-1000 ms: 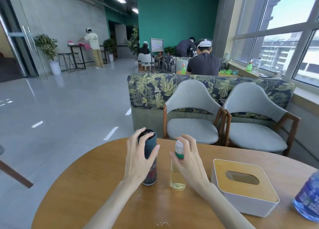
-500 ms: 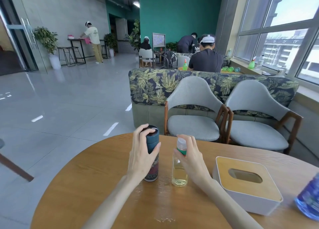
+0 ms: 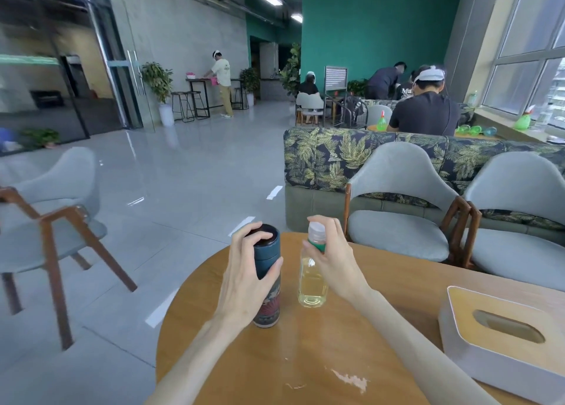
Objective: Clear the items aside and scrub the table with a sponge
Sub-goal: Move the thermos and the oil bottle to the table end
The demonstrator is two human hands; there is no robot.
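On the round wooden table (image 3: 397, 285), seen from the head camera, two things stand near the far left edge: a dark blue flask (image 3: 267, 274) with a patterned lower part, and just beside it a clear bottle (image 3: 312, 282) of yellowish liquid with a white cap. The left hand (image 3: 244, 277) grips the flask, with the fingers over its top and the thumb on its side. The right hand (image 3: 331, 258) holds the bottle at the neck, with the fingers curled around the cap area. Both things seem to rest on the table, though I cannot tell this for sure. A white tissue box (image 3: 501, 340) with a wooden top stands well apart at the right. Some pale smears (image 3: 351, 381) lie on the wood near the person.

I judge the step in hand is clearing the items aside. The next move calls for carrying both upright to the table's edge without tipping them. No sponge is in view.
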